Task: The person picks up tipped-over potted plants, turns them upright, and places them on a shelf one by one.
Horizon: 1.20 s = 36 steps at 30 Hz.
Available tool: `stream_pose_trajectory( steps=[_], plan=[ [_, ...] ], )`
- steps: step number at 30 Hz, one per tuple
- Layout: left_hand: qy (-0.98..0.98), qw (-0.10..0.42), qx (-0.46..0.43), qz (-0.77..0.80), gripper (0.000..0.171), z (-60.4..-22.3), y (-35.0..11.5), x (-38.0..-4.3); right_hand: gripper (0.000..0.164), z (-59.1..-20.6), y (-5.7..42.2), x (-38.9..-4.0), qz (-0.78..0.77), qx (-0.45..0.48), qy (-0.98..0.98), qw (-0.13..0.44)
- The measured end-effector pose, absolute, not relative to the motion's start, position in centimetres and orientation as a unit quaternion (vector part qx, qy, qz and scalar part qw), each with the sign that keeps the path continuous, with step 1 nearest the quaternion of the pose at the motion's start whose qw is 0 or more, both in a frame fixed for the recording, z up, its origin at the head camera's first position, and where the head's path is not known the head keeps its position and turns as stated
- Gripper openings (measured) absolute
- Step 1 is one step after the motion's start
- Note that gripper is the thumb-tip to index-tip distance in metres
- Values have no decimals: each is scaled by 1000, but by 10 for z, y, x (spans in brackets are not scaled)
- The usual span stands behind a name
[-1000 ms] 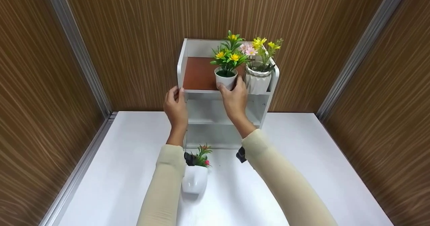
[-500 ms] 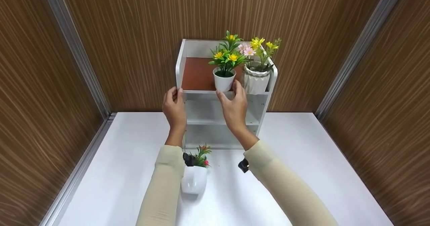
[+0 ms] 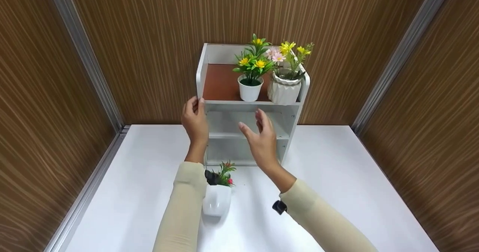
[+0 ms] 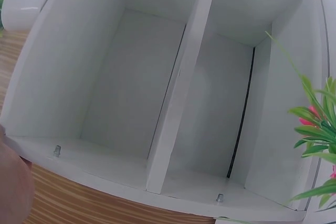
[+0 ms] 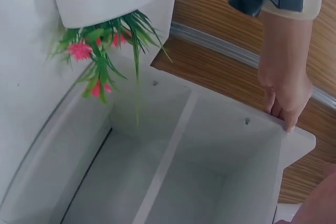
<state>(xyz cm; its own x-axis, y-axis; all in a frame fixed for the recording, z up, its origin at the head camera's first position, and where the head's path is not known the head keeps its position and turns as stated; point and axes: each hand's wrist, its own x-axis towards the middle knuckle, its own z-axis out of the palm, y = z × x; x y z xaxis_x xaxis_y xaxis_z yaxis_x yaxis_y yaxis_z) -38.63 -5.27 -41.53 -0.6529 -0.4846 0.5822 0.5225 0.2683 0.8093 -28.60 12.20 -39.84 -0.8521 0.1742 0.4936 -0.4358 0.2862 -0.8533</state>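
Observation:
My left hand [image 3: 195, 121] grips the left side panel of a small white shelf unit [image 3: 224, 102], its thumb at the front edge. That hand also shows holding the panel [image 5: 286, 85] in the right wrist view. My right hand [image 3: 263, 143] holds nothing, thumb and fingers apart, in front of the middle shelf. Above it, a small white pot [image 3: 250, 93] with yellow flowers stands at the front edge of the brown top board. Right beside it is a ribbed white pot [image 3: 285, 91] with pink and yellow flowers.
A glossy white pot [image 3: 217, 201] with red flowers and green leaves stands on the white table [image 3: 336, 177], partly behind the left forearm. Wood-grain panels [image 3: 157, 38] enclose the back and sides. Small metal pegs [image 4: 219, 198] stick out inside the shelf unit.
My right hand has let go of the small pot with yellow flowers and moved down and back from it. The pot stays on the top board; my left hand keeps its grip.

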Motion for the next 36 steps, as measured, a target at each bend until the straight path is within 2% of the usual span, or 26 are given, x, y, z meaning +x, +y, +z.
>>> stream_pose_trajectory(
  steps=[8,18,26,36],
  plan=[
    [-678,412,-10,-609,28,-414,-52,-385,75,-429,126,-265,598,86,-764,225],
    [-686,399,-13,-608,30,-415,-52,-384,73,-499,125,-237,580,53,-795,170],
    [-690,399,-20,-604,31,-416,-54,-383,75,-534,115,-222,569,45,-810,133],
    [-691,395,-18,-605,32,-414,-56,-383,83,-570,96,-203,588,-12,-808,39]
  ],
)
